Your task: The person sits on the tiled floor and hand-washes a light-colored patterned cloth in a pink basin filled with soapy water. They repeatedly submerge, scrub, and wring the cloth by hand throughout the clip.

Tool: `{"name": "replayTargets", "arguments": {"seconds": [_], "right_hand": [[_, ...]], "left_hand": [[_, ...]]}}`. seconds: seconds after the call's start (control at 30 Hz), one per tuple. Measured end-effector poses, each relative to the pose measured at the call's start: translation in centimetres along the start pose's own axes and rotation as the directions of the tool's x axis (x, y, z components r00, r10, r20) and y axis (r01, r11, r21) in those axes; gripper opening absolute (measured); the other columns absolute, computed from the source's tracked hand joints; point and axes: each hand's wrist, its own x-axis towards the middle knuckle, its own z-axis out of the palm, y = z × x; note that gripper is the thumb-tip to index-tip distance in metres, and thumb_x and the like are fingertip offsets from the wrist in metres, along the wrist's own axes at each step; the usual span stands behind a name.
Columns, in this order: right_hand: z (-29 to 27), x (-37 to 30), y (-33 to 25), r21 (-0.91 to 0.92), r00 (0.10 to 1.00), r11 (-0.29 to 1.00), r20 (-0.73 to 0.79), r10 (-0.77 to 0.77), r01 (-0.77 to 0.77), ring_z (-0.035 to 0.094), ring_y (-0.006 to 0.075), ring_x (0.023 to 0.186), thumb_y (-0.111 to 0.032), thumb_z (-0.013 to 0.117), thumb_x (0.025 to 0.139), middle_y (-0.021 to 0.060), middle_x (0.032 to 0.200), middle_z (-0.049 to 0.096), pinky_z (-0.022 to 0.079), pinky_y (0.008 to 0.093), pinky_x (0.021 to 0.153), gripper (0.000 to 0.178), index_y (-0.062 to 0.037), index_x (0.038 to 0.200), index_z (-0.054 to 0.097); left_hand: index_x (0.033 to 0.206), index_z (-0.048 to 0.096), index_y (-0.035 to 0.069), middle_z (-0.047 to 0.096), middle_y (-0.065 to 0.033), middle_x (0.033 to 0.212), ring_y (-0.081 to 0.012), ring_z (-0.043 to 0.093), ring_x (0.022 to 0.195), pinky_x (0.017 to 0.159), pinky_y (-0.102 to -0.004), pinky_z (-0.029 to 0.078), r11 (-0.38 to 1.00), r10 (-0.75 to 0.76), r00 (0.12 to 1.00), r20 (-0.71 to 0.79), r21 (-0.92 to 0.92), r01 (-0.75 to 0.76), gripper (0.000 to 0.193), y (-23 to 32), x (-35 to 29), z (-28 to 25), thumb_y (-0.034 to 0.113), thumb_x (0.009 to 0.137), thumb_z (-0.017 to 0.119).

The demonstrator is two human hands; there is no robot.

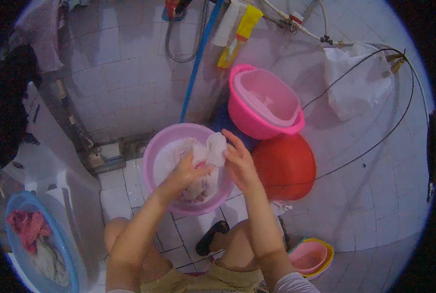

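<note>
Item in hand: a pale cloth (216, 148), bunched over the far right part of a lilac basin (151, 146) standing on the tiled floor (171, 233).

Left hand (185, 172): fingers curled, closed on the bunched fabric. Right hand (239, 164): fingers partly spread, thumb against the cloth's right edge; whether they pinch it firmly cannot be told.

Risks, in the inspector's judgement. First, the cloth could slip from the right fingers if that hold is loose and the fabric slick; being close to the rim, it could drape outside and drip onto the floor. Second, hard pulling or rubbing could splash the whitish contents; wet tiles would then endanger footing near the black shoe (212, 238). Third, the bright pink basin (238, 113) leans beside the red basin (284, 168); a knock from the right arm could shift either. The blue tub (17, 207) at left, holding garments, appears beyond reach of such contact.
</note>
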Motion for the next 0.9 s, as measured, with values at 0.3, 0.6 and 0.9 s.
{"name": "replayTargets", "arguments": {"seconds": [0.3,0.6,0.9], "right_hand": [[0.6,-1.7,3.4,-0.490,0.988,0.869,0.082,0.134,-0.077,0.052,0.0149,0.099,-0.027,0.064,0.082,0.0071,0.108,0.055,0.044,0.0298,0.081,0.049,-0.0048,0.121,0.045],[-0.4,-1.2,1.0,-0.322,0.990,0.937,0.002,0.143,-0.134,0.053,0.0107,0.092,-0.025,0.062,0.083,0.0032,0.101,0.060,0.041,0.0257,0.081,0.034,-0.0018,0.107,0.058],[-1.2,-1.0,-0.8,-0.415,0.990,0.900,-0.015,0.138,-0.132,0.054,0.0116,0.092,-0.022,0.059,0.085,0.0033,0.103,0.059,0.041,0.0264,0.084,0.032,-0.0017,0.110,0.056]], "left_hand": [[0.118,0.048,0.006,0.057,-0.0087,0.109,-0.0216,0.057,0.100,0.083,-0.0359,0.047,0.888,-0.208,0.972,-0.107,-0.438,0.142,0.041,2.4,0.0,-1.5,0.019,0.082,0.061],[0.124,0.042,0.005,0.056,-0.0092,0.109,-0.0221,0.055,0.101,0.087,-0.0351,0.046,0.903,-0.236,0.945,-0.225,-0.411,0.128,0.047,2.8,0.4,-3.9,0.010,0.080,0.061],[0.118,0.047,0.003,0.057,-0.0096,0.109,-0.0212,0.056,0.099,0.087,-0.0333,0.046,0.874,-0.193,0.974,-0.114,-0.472,0.118,0.039,2.1,1.0,-6.8,0.011,0.082,0.060]]}}
